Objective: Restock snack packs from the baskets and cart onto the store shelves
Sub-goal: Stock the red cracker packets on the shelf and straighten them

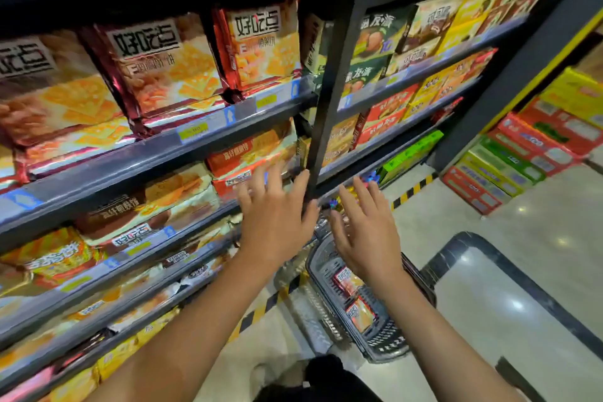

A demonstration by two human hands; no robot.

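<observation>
Both my hands are stretched out, fingers spread, holding nothing. My left hand hovers in front of the third shelf, close to an orange snack pack and the black shelf upright. My right hand is just right of it, above a grey basket on the floor. Inside the basket lie two red-orange snack packs. Large biscuit packs fill the upper shelf on the left.
Stacked cartons stand on the floor at the right. A cart's dark frame is at the lower right. Yellow-black tape marks the shelf base. Boxed snacks fill the right-hand shelves.
</observation>
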